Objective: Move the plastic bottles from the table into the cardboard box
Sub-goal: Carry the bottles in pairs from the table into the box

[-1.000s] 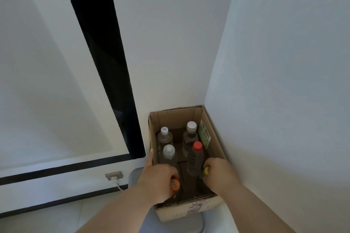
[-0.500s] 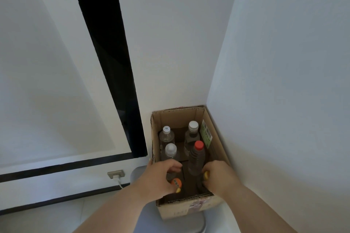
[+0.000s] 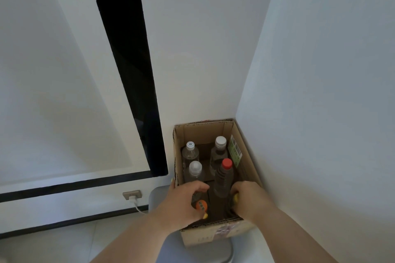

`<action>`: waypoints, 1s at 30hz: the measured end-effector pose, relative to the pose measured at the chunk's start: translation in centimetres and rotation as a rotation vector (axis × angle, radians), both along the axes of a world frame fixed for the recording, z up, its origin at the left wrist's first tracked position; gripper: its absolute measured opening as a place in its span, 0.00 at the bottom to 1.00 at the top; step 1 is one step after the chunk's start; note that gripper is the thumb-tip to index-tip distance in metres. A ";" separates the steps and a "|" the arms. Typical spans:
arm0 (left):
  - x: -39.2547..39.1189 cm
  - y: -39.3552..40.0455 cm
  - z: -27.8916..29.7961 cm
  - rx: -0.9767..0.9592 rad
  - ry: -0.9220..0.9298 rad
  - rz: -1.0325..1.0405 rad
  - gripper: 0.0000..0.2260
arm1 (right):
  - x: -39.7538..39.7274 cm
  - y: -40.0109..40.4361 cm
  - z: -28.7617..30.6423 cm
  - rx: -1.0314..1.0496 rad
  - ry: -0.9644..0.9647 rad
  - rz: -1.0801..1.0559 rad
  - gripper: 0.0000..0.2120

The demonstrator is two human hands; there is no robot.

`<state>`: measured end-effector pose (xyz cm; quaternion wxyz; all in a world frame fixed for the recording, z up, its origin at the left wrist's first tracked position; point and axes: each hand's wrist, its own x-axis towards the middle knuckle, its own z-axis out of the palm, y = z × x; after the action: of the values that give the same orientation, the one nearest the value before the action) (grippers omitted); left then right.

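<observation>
Nearest the camera, both forearms reached into cardboard box (image 3: 245,147), same as half a second before and a full second before. Left hand (image 3: 183,203) curled loosely over orange-capped bottle (image 3: 201,205) at near left of box; thumb now lifted across toward the middle, where a second earlier the fingers had closed over the cap with index finger pointing along the left wall. Whether fingers actually gripped the bottle: could not tell. Right hand (image 3: 250,198) curled round yellow-capped bottle (image 3: 235,198) at near right, only a sliver of cap showing; hardly shifted across the three moments.

Count of bottles in box: six, all upright.
- Near row: orange cap, yellow cap, one each, under the hands.
- Middle: red-capped bottle (image 3: 224,177), dark and ribbed, one, just beside right hand; clear bottle (image 3: 195,170) with pale cap, one, left side.
- Far row: small clear bottle (image 3: 190,151) with printed cap, left; white-capped bottle (image 3: 219,150), right.
Four rear bottles unmoved since earlier frames.

Green barcode label (image 3: 235,152) on inner right wall, one. Box stood on grey seat (image 3: 156,196), pushed into wall corner. Beyond, lower left: one wall socket (image 3: 132,194) with white plug and cable. Dark vertical opening (image 3: 128,66) further back.
</observation>
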<state>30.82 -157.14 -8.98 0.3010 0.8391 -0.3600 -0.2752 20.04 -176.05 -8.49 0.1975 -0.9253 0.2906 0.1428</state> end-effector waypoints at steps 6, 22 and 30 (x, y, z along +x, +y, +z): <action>-0.1 0.3 0.4 -0.035 0.025 0.044 0.23 | 0.0 0.2 0.5 0.055 -0.054 0.017 0.20; 0.1 6.3 6.3 -0.181 0.029 0.058 0.28 | -3.4 6.4 7.0 -0.039 -0.496 -0.097 0.27; -3.8 13.2 12.5 -0.339 -0.075 0.095 0.26 | -7.4 13.4 12.4 -0.040 -0.722 -0.085 0.32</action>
<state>27.06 -143.94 3.52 0.4371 0.8021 -0.3723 -0.1643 12.68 -162.64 3.88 0.2748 -0.9069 0.2431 -0.2073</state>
